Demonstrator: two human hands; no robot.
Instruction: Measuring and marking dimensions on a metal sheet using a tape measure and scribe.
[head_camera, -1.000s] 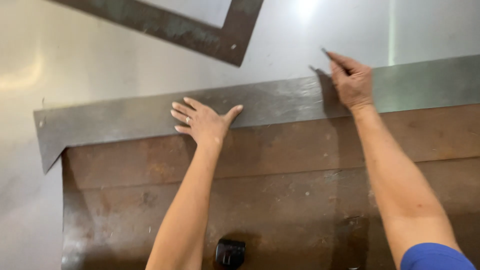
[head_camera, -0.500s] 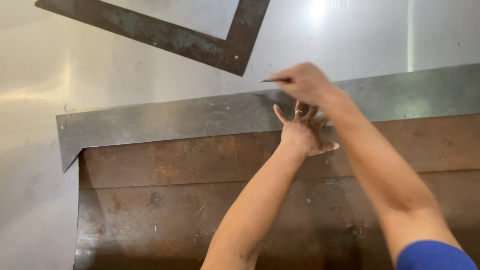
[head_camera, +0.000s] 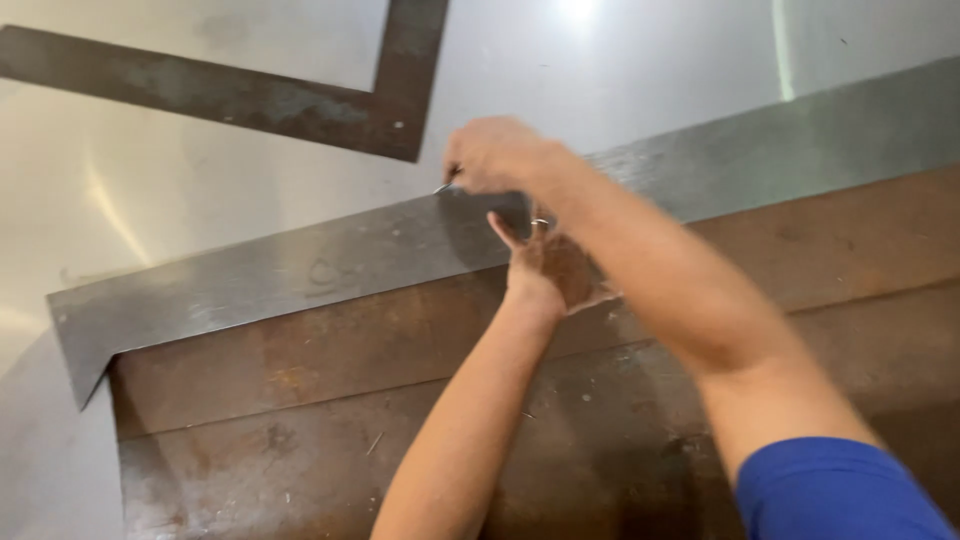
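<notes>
Right hand (head_camera: 495, 155), closed around a thin pointed tool (head_camera: 446, 185), sets the tip at the far edge of a long grey metal strip (head_camera: 290, 275). Left hand (head_camera: 550, 262), fingers spread flat, presses on the strip just near of the tool, partly hidden under the right forearm. Strip runs left to right across a rusty brown plate (head_camera: 330, 420). Dark steel square (head_camera: 250, 95) lies far left on the pale sheet (head_camera: 130, 200).

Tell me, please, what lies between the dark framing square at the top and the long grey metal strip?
In the head view, only bare shiny sheet metal separates the framing square from the grey strip; the right hand hovers at the strip's upper edge.
</notes>
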